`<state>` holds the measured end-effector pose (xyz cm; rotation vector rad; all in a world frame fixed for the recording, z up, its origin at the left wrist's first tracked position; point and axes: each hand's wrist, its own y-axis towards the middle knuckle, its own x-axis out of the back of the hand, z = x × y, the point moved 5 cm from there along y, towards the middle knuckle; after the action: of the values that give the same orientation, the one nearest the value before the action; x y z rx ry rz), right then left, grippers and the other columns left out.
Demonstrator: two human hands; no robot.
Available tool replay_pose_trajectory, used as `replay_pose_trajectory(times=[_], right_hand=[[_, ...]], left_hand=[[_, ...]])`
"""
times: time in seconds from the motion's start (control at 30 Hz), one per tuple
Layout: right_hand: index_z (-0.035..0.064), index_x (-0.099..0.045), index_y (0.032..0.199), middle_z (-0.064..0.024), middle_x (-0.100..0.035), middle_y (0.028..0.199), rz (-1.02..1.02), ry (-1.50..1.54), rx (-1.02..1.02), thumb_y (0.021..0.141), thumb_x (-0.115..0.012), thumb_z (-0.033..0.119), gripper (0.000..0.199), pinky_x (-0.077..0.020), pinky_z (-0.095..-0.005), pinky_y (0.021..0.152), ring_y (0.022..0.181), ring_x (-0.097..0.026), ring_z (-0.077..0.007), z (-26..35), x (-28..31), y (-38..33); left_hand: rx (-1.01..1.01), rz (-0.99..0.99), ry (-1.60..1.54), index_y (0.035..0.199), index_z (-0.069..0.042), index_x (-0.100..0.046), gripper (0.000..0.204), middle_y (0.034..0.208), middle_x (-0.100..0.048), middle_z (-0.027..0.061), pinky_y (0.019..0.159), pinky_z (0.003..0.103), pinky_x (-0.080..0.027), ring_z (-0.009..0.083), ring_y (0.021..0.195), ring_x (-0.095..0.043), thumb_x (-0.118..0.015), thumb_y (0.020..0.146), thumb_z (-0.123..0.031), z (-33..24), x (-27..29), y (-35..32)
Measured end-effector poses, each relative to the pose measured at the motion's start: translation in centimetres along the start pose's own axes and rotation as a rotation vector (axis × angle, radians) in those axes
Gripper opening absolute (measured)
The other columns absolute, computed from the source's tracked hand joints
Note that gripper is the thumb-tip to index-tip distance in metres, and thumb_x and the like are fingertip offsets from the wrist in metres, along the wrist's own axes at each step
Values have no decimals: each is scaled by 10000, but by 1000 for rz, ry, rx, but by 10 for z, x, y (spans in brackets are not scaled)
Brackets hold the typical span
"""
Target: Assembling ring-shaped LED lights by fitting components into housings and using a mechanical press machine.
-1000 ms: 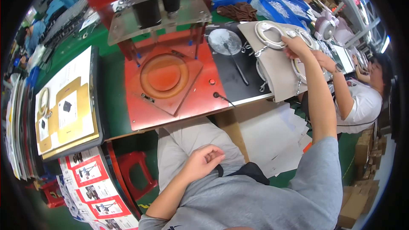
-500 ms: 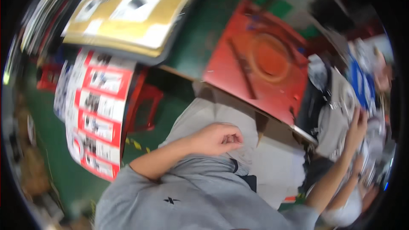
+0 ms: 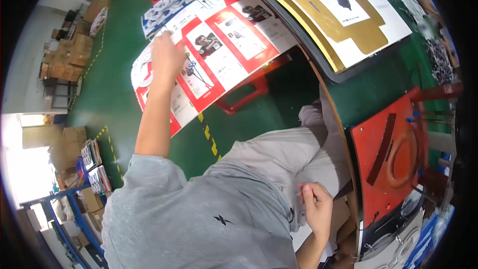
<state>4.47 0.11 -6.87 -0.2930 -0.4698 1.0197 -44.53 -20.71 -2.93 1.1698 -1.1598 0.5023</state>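
A second ago the right hand (image 3: 317, 206) was out among white rings and the left lay by the lap; now the left hand (image 3: 168, 55) is over the far-left edge of the stack of red-and-white printed sheets (image 3: 219, 55), and the right is drawn back near the lap, below and right of that stack. The left fingertips are too hidden to tell whether they pinch a sheet; the right fingers curl loosely, their grip impossible to tell. Right of the stack, a green workbench (image 3: 346, 89) bears a gold-and-white packaging sheet (image 3: 368, 35) and, farther down, a red press base (image 3: 371, 189). Under the stack shows a red stool (image 3: 259, 89); below it, yellow-and-black tape (image 3: 211, 142) crosses the green floor (image 3: 124, 89). Cardboard cartons (image 3: 62, 60) are piled well left of it.
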Motion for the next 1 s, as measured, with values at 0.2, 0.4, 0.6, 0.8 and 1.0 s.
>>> replay_pose_trajectory(times=[0.2,0.4,0.6,0.8,1.0], right_hand=[[-30,-732,986,-110,-685,820,-58,-100,61,1034,-640,142,201,-490,-306,646,666,-610,-185,-10,3,22],[-23,-736,998,-124,-696,845,-104,-2,81,1005,-667,101,141,-515,-318,669,736,-678,-210,-4,6,35],[-10,-722,1002,-136,-678,863,-116,-52,158,1002,-683,144,159,-515,-324,681,748,-664,-266,-12,3,25],[2,-709,1001,-177,-685,923,-134,-41,309,1010,-654,187,194,-535,-428,779,855,-668,-377,6,-13,24],[12,-712,1010,-179,-708,970,-272,-66,323,1013,-629,197,202,-546,-459,834,915,-680,-390,-7,-13,4]], left_hand=[[282,261,183,1255,48,-601,452,1097,-704,308,913,557,-526,476,1071,-675,-663,958,-287,79,-23,-29],[286,78,-17,1263,-39,-668,460,1090,-740,248,925,461,-552,417,1040,-715,-673,837,-210,67,27,-25],[-17,112,-1125,1236,44,-659,280,956,-707,48,625,196,-431,40,750,-583,-716,991,-78,-70,114,13],[-445,179,-1543,1210,52,-691,361,990,-745,128,644,249,-502,108,743,-643,-780,934,-163,-231,147,-38],[-1240,456,-1425,1159,-10,-747,393,1139,-741,154,875,379,-578,337,1014,-726,-838,776,-22,-417,169,-140]])
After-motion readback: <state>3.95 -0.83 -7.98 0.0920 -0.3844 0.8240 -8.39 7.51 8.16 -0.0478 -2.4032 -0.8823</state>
